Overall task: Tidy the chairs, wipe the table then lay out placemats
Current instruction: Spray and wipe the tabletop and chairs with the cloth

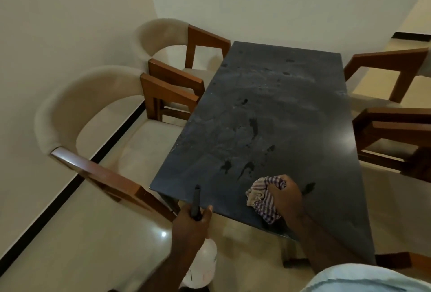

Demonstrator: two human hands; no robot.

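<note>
A dark stone table [275, 109] fills the middle of the view, its top marked with wet dark spots. My right hand [285, 196] grips a bunched purple-and-white striped cloth [261, 198] and presses it on the table near the front edge. My left hand [191, 224] holds a white spray bottle [203, 266] by its black nozzle head [196, 200], just off the table's near left corner. Two cream chairs with wooden arms [93, 114] [172, 42] stand along the left side. On the right are two more chairs [391, 74] [394, 137].
A pale wall runs close behind the left chairs, with a black skirting strip [70, 182] along the floor. The cream tiled floor [81, 233] shows at the front left. My light-blue clothing [368, 280] fills the bottom right corner.
</note>
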